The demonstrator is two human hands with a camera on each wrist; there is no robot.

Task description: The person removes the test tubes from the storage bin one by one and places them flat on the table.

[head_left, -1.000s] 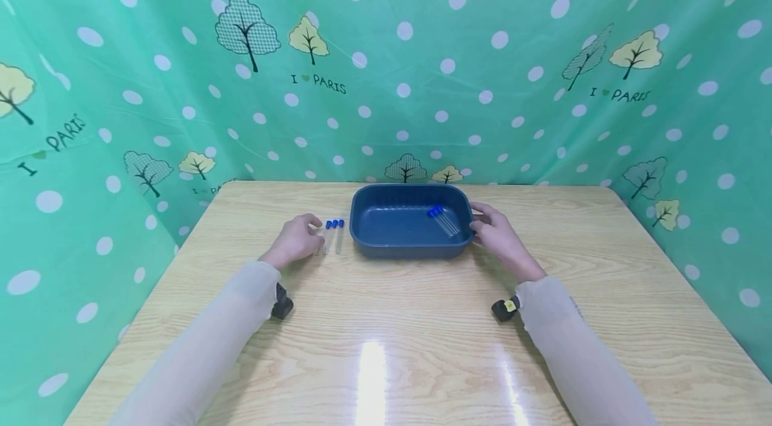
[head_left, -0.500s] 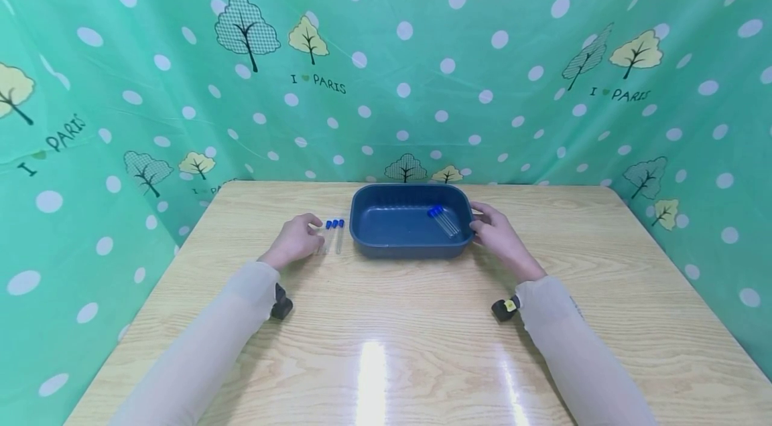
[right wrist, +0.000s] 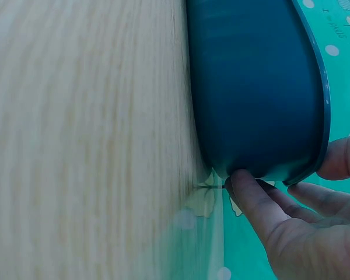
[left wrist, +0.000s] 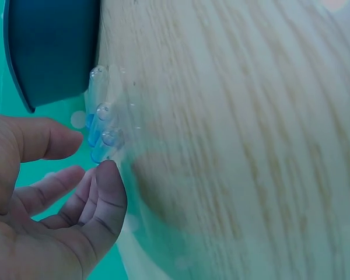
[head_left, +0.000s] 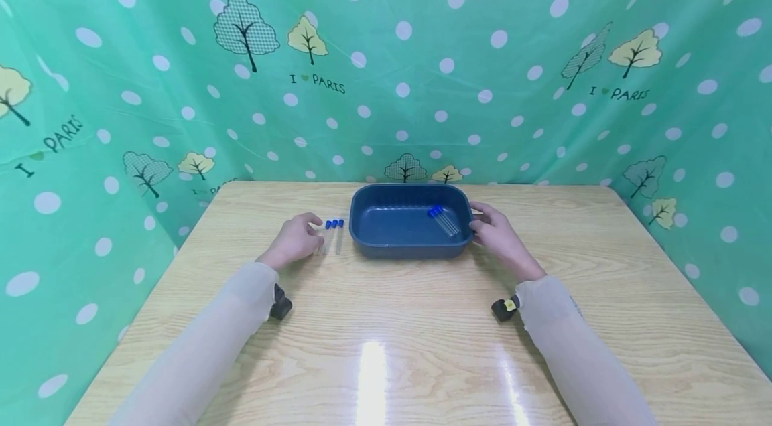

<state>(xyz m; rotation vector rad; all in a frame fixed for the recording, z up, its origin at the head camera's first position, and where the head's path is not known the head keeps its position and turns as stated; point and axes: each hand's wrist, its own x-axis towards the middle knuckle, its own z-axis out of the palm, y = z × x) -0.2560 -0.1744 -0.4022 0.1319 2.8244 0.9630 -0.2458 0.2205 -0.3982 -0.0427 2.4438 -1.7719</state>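
Note:
A dark blue plastic basin (head_left: 395, 252) stands at the back middle of the table. Inside its right end lie several clear test tubes (head_left: 447, 223) with blue caps. Three more capped test tubes (head_left: 340, 238) lie side by side on the wood left of the basin, their rounded ends showing in the left wrist view. My left hand (head_left: 297, 238) is beside these, fingers loosely bent, thumb and forefinger apart with nothing between them. At the basin's right end, my right hand (head_left: 496, 232) holds the rim, thumb over the edge and fingers against the outer wall.
The pale wooden table (head_left: 386, 305) runs back to a green dotted curtain (head_left: 398, 78), which also hangs along both sides. A black wrist camera (head_left: 281, 304) sits under the left wrist, another wrist camera (head_left: 504, 309) under the right.

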